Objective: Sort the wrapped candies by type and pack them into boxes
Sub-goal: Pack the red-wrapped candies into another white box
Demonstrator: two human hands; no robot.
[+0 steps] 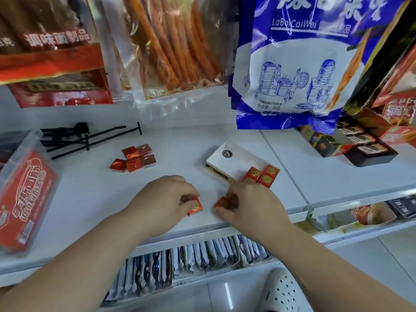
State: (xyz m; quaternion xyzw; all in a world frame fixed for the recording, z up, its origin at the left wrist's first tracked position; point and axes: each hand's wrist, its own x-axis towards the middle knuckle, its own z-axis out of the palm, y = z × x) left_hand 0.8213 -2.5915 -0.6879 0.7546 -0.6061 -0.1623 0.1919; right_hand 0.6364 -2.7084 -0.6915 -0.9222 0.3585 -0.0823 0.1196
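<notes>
Head view: both hands low over shelf (90, 188)
Left hand (166, 199): pinches gold-stamped candy (195, 207)
Right hand (249, 203): curled round second candy (221, 202)
Box (231, 162): just beyond, four candies (261, 174) inside
Risk: plain red pile (135, 158) nearby; types could mix

The box (234, 159) is white, with a round dark emblem. The boxed candies (262, 174) at its near end are red with round gold seals; so are the candy (195, 207) the left hand (166, 199) pinches and the second candy (222, 202) in the right hand (252, 206), in front of the box. Left of the box, the foil candies (135, 158) are plain dark red. Behind it hangs a blue-and-white bag (290, 70) with blue line drawings.
</notes>
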